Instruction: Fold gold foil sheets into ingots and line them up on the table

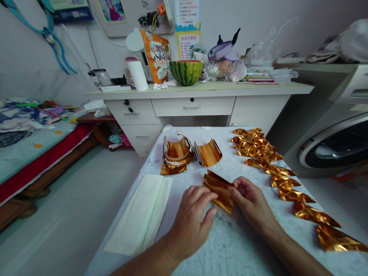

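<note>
R hand (250, 196) has foil sheet (220, 189) pinched at R edge, L hand (193, 218) half-open by sheet's L edge (can't tell if touching), folded pcs (283, 181) R of sheet.

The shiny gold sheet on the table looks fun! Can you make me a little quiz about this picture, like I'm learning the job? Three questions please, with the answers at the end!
1. True or false: the right hand is pinching the gold sheet.

2. Fill in the blank: the gold folded pieces are lined up along the ____ side of the table.

3. Which cut fruit is on the desk, beside the orange pouch?

Key:
1. True: the thumb and fingers grip it at one edge.
2. Right.
3. A watermelon, with its striped green rind showing.
</note>
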`<state>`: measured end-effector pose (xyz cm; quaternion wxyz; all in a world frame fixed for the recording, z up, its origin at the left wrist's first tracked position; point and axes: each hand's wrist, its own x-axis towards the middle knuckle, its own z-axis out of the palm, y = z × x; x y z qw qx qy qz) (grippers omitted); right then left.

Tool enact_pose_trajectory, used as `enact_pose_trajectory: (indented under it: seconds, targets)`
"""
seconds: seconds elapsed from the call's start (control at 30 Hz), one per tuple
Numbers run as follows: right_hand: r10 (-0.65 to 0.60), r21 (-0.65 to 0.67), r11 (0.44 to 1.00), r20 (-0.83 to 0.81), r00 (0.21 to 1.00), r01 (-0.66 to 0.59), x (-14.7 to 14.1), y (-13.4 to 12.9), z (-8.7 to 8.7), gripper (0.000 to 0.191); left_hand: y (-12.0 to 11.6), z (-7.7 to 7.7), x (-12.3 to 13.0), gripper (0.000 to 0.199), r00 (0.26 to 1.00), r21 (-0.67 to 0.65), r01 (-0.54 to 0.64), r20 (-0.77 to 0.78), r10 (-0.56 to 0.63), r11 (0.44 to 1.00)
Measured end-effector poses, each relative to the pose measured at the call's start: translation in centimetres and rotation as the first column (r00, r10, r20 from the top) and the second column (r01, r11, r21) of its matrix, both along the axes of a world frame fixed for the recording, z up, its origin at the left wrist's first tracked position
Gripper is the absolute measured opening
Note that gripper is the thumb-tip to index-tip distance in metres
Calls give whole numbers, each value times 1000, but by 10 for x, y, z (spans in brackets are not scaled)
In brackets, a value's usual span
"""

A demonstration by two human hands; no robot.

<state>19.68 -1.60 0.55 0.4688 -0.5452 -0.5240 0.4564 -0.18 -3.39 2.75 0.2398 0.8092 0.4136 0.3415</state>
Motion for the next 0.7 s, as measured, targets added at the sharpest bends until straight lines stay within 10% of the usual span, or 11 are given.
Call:
enact_pose_trajectory:
  seconds: [0.27,0.7]
  targets:
    - [272,-10,961,-170,947,-278,-13,-11,14,29,1,-3,5,33,999,-81,44,2,-44,996]
    - [462,160,849,237,855,-503,-9,-19,15,26,13,-5,-4,20,947,-271,-215,177,268,938]
